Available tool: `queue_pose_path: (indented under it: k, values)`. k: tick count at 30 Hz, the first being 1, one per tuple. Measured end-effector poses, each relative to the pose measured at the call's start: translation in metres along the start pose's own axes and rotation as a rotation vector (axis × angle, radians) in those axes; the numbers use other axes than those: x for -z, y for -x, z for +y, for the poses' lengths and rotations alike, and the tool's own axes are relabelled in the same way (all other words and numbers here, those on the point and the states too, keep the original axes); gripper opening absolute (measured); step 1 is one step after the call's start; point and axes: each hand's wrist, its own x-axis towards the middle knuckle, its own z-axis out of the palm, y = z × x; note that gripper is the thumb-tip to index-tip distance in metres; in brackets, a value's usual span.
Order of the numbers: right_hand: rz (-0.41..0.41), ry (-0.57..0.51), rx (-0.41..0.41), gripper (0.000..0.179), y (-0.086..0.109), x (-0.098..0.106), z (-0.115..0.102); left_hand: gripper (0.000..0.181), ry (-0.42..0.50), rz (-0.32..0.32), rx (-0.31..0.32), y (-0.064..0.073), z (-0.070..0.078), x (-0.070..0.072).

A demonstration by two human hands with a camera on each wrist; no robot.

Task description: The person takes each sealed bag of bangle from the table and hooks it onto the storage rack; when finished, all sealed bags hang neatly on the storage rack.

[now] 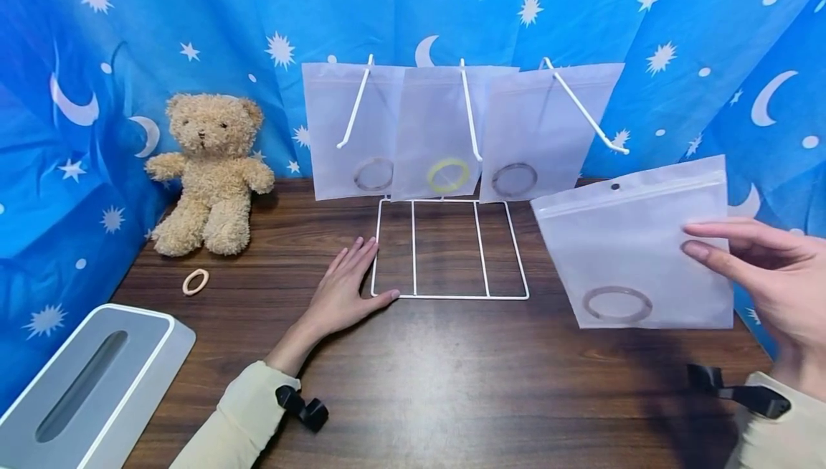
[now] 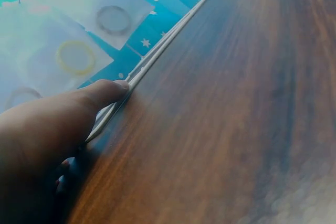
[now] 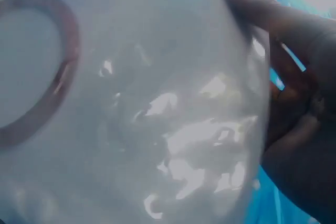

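My right hand (image 1: 784,282) pinches the right edge of a frosted zip bag (image 1: 652,254) between thumb and fingers. A brownish bangle (image 1: 617,304) lies at the bottom of that bag, and a small dark hole shows above its zip. With fingers straight, my left hand (image 1: 345,290) rests on the table at the front left corner of a white wire rack (image 1: 452,297), its thumb touching the front wire. Three more frosted bags hang on the rack's prongs: the left bag (image 1: 348,125) and right bag (image 1: 542,125) hold dark bangles, the middle bag (image 1: 432,125) a yellow one.
A teddy bear (image 1: 209,168) sits at the back left, with a small pale ring (image 1: 196,282) in front of it. At the front left stands a grey and white tissue box (image 1: 145,368). Blue star-patterned cloth (image 1: 361,17) surrounds the wooden table (image 1: 439,383).
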Motion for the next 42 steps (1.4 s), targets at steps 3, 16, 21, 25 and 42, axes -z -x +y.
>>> queue_pose_path:
  k: [3,16,21,25,42]
  values:
    - [-0.037,-0.063,0.019,0.026,-0.002,-0.015,-0.01,0.099,-0.001,0.001,-0.003,0.0,-0.001,0.0]
    - [0.044,-0.4,0.203,0.035,-0.007,-0.105,-0.027,0.099,-0.003,0.003,0.0,-0.001,-0.002,-0.001]
    - [0.078,-0.344,0.204,0.039,-0.007,-0.129,-0.023,0.098,0.003,0.0,-0.003,-0.002,-0.003,-0.001]
    - [0.099,-0.329,0.185,0.04,-0.008,-0.144,-0.017,0.097,0.004,0.007,-0.006,-0.001,-0.002,-0.001]
    - [0.139,-0.345,0.163,0.04,-0.008,-0.173,-0.007,0.097,0.012,0.014,-0.006,0.0,-0.003,-0.001]
